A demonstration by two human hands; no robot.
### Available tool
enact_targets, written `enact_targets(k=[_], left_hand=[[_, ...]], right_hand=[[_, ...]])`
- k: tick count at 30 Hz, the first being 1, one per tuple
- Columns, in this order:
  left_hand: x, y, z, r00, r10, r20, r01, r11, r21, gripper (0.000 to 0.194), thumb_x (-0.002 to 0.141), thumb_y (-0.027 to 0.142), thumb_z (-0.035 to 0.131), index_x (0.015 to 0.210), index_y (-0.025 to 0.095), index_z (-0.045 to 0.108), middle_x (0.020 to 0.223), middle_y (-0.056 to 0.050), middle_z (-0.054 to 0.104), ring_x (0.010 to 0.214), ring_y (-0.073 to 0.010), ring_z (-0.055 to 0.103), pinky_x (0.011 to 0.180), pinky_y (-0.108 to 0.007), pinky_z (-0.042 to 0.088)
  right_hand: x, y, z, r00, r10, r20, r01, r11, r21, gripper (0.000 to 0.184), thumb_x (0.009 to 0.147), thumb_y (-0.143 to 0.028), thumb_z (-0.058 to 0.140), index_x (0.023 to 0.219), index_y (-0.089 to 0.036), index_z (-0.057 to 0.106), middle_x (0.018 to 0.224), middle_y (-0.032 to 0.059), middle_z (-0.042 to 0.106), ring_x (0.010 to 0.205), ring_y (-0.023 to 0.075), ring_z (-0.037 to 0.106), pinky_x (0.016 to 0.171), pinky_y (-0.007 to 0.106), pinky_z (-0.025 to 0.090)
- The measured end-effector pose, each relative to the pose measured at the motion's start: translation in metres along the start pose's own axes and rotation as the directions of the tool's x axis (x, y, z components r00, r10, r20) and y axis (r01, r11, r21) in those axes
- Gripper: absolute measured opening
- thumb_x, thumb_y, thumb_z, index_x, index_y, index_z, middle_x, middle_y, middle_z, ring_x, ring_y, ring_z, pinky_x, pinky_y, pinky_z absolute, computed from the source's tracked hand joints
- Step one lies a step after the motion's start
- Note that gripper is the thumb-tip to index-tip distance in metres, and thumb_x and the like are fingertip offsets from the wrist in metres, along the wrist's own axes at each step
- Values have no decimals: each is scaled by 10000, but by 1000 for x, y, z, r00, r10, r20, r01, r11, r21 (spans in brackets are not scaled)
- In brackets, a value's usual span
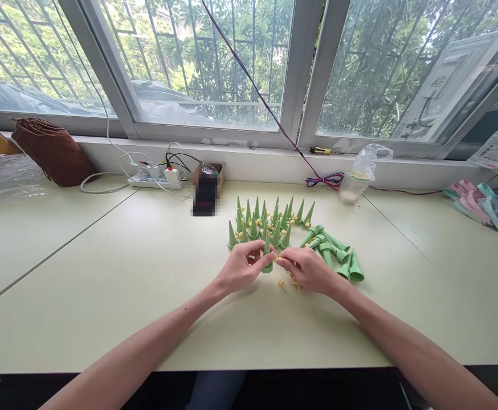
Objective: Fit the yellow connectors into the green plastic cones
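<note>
My left hand (249, 263) is closed round a green plastic cone spike (266, 250), which stands point up with its wide base low. On its right side, my right hand (304, 267) pinches a small yellow plastic valve (275, 258) against the cone, partly hidden by the fingertips. Several loose yellow valves (282, 285) lie on the table just below my right hand. Behind both hands, green cones (253, 226) stand upright in rows, with yellow valves on them. More green cones (355, 267) lie in a heap to the right of my right hand.
The pale table (103, 296) runs back to a window sill. A power strip (157, 180), a small cardboard box (219, 173) and a brown bag (54, 149) sit along the back left. A bagged plastic cup (355, 181), bundled wires (326, 180) and packets (471, 202) lie at the back right.
</note>
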State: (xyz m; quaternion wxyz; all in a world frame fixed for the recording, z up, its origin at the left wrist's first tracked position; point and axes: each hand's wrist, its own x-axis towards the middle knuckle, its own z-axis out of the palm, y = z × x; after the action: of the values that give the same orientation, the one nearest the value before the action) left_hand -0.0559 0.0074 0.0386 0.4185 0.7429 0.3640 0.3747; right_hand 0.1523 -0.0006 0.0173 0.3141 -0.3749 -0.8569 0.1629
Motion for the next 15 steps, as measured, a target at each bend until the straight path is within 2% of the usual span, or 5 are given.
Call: enact_targets(k=[3,7,11,15], left_hand=[[0,0,0,1000,4,-11,-4,1000,-1,344,906,461,605,857,130,687,629,8,483,556,-96,419,488,-206,385],[0,-2,1,1000,6,-24,-6,1000,4,351,901,470,608,826,135,681,603,30,426,517,-84,374,457,-201,350],[0,-2,1,1000,6,-20,-6,1000,7,330,905,446,610,809,136,669,607,32,421,527,-83,372,466,-200,349],[0,-1,1,1000,-4,-13,4,1000,14,325,910,440,603,826,134,672,626,20,443,545,-89,382,474,-206,357]], right_hand=[[0,0,0,1000,19,1,-19,1000,6,363,1042,-377,403,813,-189,613,679,5,587,580,128,479,585,253,370],[-1,-1,-1,999,25,-30,-24,999,32,218,988,-387,541,1025,-196,639,764,14,639,590,129,515,605,256,410],[-1,-1,0,999,5,-44,-3,999,38,186,989,-352,543,993,-193,639,808,30,652,613,133,526,608,260,414],[-1,0,0,1000,-10,-24,11,1000,23,255,1022,-351,467,948,-189,649,776,36,647,617,142,517,599,269,402]])
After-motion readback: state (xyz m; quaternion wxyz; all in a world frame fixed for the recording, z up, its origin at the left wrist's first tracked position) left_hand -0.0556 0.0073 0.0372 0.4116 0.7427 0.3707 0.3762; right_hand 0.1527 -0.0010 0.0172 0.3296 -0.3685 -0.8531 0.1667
